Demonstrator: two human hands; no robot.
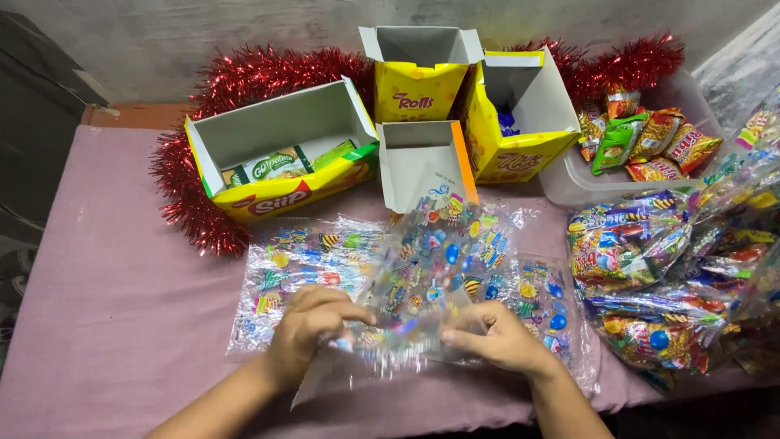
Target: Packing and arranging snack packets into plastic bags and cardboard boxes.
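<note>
Your left hand (313,325) & right hand (500,337) both pinch one printed clear bag (431,276) at its near edge. Risk: thin film may tear or slip w/ uneven pull.

Filled bags (691,276) cut off at right edge.

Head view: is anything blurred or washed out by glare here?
Head view: the clear printed bag between the left hand and right hand is smeared by motion blur and shiny glare; the boxes and red tinsel stay sharp under even light.
</note>
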